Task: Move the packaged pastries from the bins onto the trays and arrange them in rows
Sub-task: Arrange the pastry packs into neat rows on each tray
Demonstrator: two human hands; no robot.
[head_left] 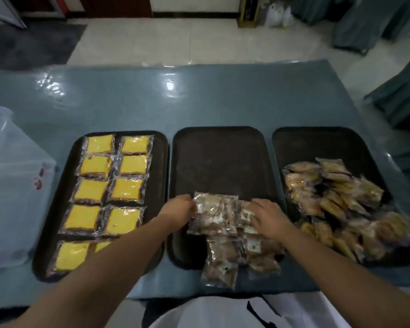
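Observation:
Three dark trays lie side by side on the table. The left tray (158, 166) holds yellow packaged cakes (126, 189) set in two rows. The middle tray (218, 159) has a loose pile of brown packaged pastries (219, 235) at its near end. My left hand (179, 208) grips the left edge of the top brown packet (214, 213). My right hand (268, 215) rests on the packets at the pile's right side, fingers spread. The right tray (317, 143) carries a heap of golden packaged pastries (334, 200).
A translucent plastic bin (12, 185) stands at the left edge of the blue-covered table (152, 102). Beyond the table are a tiled floor and covered chairs at the right. My white garment shows at the bottom.

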